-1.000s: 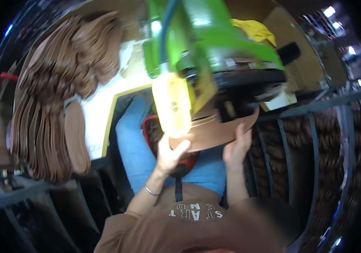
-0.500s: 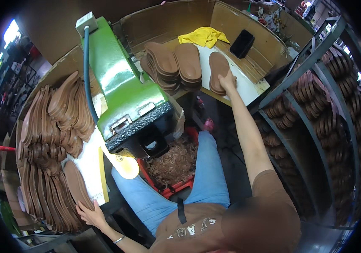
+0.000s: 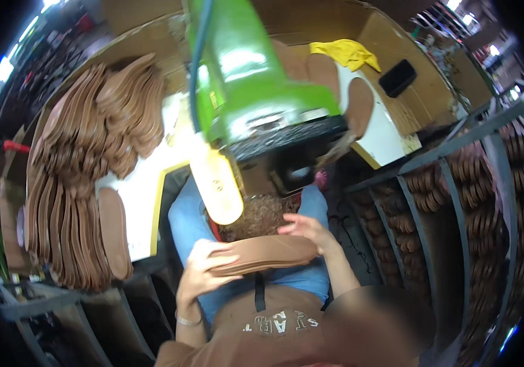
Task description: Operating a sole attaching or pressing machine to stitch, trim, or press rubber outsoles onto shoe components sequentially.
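Note:
A small stack of brown shoe soles [image 3: 265, 254] is held level above my lap. My left hand [image 3: 197, 272] grips its left end, with the thumb on top and the fingers at the side. At the right end my right hand [image 3: 312, 232] is beside the stack, fingers stretched and apart; whether its palm touches the soles is hard to tell. Just beyond the stack stands a green machine [image 3: 262, 67] with a black lower head. From its left side a pale yellow sole-shaped plate [image 3: 222, 192] sticks out toward me.
Rows of brown soles [image 3: 69, 202] lie on the left, with one single sole [image 3: 113, 232] leaning beside them. More soles [image 3: 360, 101] lie at the back right near a yellow cloth [image 3: 347, 54] and a black phone [image 3: 397, 78]. Below is a container of shavings [image 3: 262, 214]. A metal rack [image 3: 445, 202] stands right.
Both hands have come in from the side tables to above my lap, where a stack of soles is now held. The right hand has let go of the sole at the back right.

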Action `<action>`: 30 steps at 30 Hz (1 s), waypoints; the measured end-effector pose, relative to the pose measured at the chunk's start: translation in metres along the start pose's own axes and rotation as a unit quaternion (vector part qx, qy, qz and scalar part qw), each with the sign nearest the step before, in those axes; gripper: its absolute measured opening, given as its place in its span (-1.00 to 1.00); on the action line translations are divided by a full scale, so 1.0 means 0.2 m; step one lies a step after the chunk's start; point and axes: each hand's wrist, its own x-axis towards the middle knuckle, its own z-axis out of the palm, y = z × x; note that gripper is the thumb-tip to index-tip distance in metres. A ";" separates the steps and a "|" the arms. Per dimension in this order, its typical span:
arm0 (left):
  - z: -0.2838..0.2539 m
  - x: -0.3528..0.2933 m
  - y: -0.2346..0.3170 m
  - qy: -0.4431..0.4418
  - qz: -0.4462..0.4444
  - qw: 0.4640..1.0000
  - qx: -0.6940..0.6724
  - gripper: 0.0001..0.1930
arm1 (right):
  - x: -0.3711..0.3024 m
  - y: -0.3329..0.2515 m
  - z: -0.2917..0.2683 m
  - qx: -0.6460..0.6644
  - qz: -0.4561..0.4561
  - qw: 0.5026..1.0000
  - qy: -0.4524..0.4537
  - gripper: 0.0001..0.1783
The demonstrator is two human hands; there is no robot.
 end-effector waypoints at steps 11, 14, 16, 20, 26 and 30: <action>0.50 0.40 0.13 0.113 -0.179 0.871 -0.443 -0.62 | -0.41 0.42 0.14 0.079 -0.093 0.986 0.111 -0.51; 0.38 0.55 0.21 0.063 -0.171 0.893 -0.412 -0.66 | -0.35 0.44 0.33 0.128 -0.113 0.982 0.079 -0.47; 0.28 0.60 0.25 0.076 -0.215 0.890 -0.394 -0.70 | -0.32 0.48 0.38 0.083 -0.092 0.991 0.050 -0.46; 0.26 0.56 0.25 0.129 -0.176 0.909 -0.355 -0.75 | -0.34 0.46 0.37 0.011 -0.053 0.998 0.008 -0.42; 0.51 0.35 0.28 0.281 -0.058 0.855 -0.433 -0.35 | -0.45 0.42 0.35 -0.079 -0.098 0.990 0.058 -0.38; 0.52 0.35 0.28 0.263 -0.023 0.933 -0.244 -0.47 | -0.47 0.41 0.35 -0.069 -0.106 0.990 0.054 -0.39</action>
